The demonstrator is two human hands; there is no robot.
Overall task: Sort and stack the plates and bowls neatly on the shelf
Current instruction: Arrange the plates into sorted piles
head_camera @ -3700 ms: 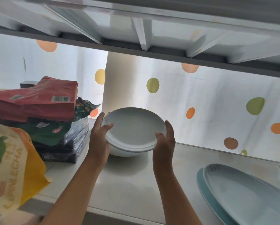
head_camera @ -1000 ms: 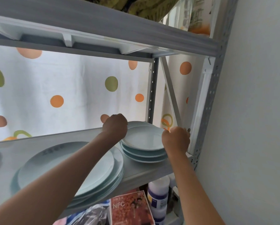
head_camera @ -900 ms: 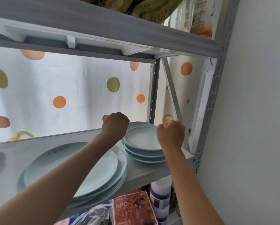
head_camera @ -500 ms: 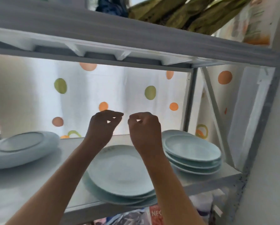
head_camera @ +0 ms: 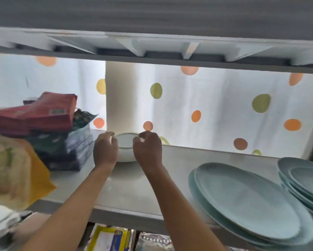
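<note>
The bowl stack (head_camera: 126, 149) sits near the back edge of the shelf (head_camera: 134, 192), just right of the pile of packets (head_camera: 48, 129). The left hand (head_camera: 105, 151) lies against its left side with curled fingers — a grip cannot be confirmed. The right hand (head_camera: 148, 149) hovers at the bowl's right rim, fingers loosely curled, holding nothing. Large plates (head_camera: 242, 201) and smaller plates (head_camera: 306, 180) lie toward the shelf's right end.

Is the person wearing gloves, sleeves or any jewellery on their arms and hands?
No. Both the left hand and the right hand are bare, with no gloves, rings or watch visible. The forearms are bare too; no sleeve shows up to the frame's edge.
</note>
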